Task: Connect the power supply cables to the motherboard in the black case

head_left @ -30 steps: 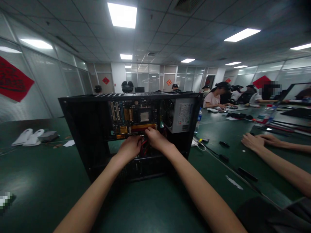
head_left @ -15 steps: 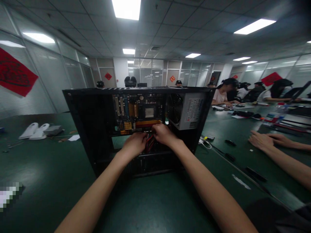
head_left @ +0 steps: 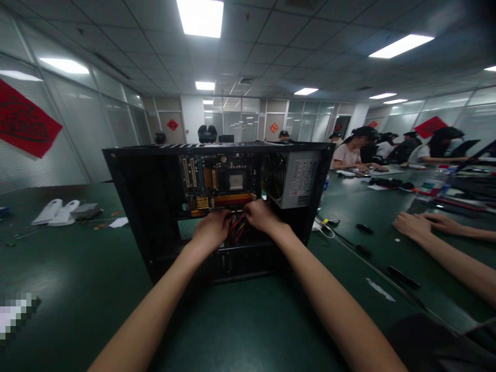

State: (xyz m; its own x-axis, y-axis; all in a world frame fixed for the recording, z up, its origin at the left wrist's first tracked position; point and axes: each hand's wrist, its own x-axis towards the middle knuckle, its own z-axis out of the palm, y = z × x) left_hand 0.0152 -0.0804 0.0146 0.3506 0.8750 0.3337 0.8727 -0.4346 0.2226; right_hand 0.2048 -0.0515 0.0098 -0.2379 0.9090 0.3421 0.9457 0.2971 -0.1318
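A black computer case stands on the table with its side toward me. Inside it, the motherboard is mounted at the back, and a grey power supply with a fan fills the upper right corner. Both my hands reach in below the motherboard. My left hand has its fingers curled at the left of a bundle of red and dark power cables. On the bundle's right side, my right hand pinches near its upper end. The fingertips are partly hidden.
A green table carries the case. At the left lie white objects and a grey box. A co-worker's hands rest at the right, near cables and a plastic bottle. Other people sit farther back.
My left hand has shifted slightly left, away from the right hand, and more of the cables shows between them. The camera view has moved a little; the right hand stays nearly in place.
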